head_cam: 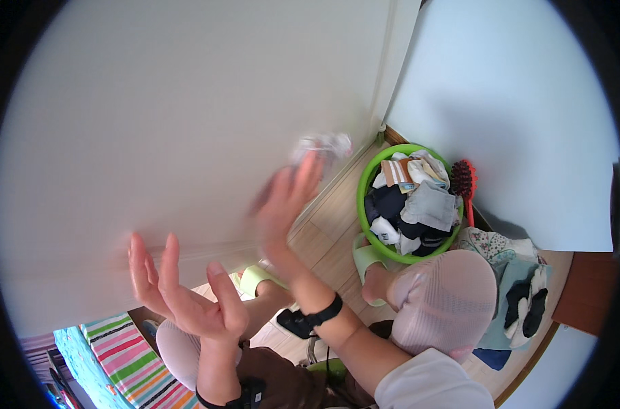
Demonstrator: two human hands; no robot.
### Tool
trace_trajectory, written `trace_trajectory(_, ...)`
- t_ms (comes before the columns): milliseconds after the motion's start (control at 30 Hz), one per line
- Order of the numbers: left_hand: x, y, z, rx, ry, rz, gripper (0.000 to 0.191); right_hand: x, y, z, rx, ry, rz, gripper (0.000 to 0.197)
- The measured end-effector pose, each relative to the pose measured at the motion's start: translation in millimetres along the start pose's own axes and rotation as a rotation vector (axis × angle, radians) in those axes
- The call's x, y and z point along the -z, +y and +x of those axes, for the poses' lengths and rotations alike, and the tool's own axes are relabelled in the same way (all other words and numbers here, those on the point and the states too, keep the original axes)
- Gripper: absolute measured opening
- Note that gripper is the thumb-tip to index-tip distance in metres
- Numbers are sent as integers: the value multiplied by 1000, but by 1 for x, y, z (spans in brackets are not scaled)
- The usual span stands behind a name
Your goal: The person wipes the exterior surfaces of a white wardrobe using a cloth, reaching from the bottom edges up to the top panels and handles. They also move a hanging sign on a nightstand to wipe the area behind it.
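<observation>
My right hand [284,204], blurred by motion, is in front of a large off-white upright panel [197,117]. At its fingertips it holds a crumpled whitish wad [324,146], cloth or thin plastic, too blurred to tell which. The wad lies against or very close to the panel. Lower left, my left hand [189,296] holds nothing, its fingers spread and partly bent upward. Its fingertips are near the panel's lower part; whether they touch is hard to tell. Both forearms wear black bands.
A green round basket [363,204] full of folded socks and clothes [427,204] stands on the wood-look floor [335,220] by my knee. A red hairbrush [468,191] leans by the wall [519,102]. Cloths and socks [527,307] lie right. A striped mat [131,363] is lower left.
</observation>
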State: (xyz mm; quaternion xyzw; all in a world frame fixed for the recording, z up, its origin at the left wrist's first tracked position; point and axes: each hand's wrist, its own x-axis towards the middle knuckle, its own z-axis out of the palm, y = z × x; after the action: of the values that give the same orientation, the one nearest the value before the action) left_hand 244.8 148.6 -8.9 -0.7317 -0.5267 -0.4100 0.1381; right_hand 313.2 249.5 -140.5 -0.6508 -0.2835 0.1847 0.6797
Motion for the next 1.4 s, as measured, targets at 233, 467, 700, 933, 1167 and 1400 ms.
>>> trace_trajectory(233,15,-21,-6,-69,157,-61,48,24,-78,-23,776,-52,225,31)
trace_trajectory(467,14,-33,-13,-47,303,-68,48,-5,91,33,-4,244,143,47)
trace_trajectory(700,22,-51,-13,-157,308,-4,43,7,235,8,-643,295,204,46)
trace_trajectory(933,42,-49,-10,-92,385,158,39,-10,109,-46,-618,260,270,42)
trace_trajectory(1167,58,-63,-7,101,555,77,50,9,-56,-90,416,-132,400,44)
trace_trajectory(1400,56,-79,-28,295,583,118,47,0,34,-38,444,37,118,41)
